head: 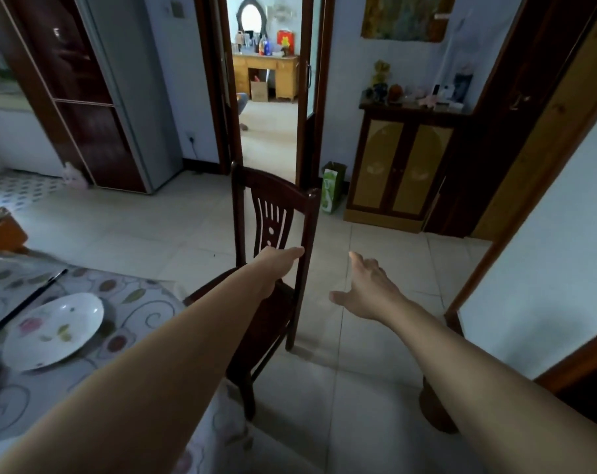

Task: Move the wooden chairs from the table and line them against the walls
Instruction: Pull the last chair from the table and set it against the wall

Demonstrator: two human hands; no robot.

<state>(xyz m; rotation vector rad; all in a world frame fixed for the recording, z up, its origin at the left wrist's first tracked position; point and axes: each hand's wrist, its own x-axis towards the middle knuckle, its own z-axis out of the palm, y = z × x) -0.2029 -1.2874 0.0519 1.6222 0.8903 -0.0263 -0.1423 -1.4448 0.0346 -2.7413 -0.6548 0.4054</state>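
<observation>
Here, in the head view, one wooden chair (273, 241) stands beside the table (136, 302), which bears one white plate (56, 328). The left hand (283, 260) reaches its backrest, grip hidden. The right hand (365, 289) hangs spread, empty. No writing is legible.

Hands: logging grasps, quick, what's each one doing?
Left hand: at the wooden chair backrest; grip cannot be told.
Right hand: open, holding nothing.
</observation>
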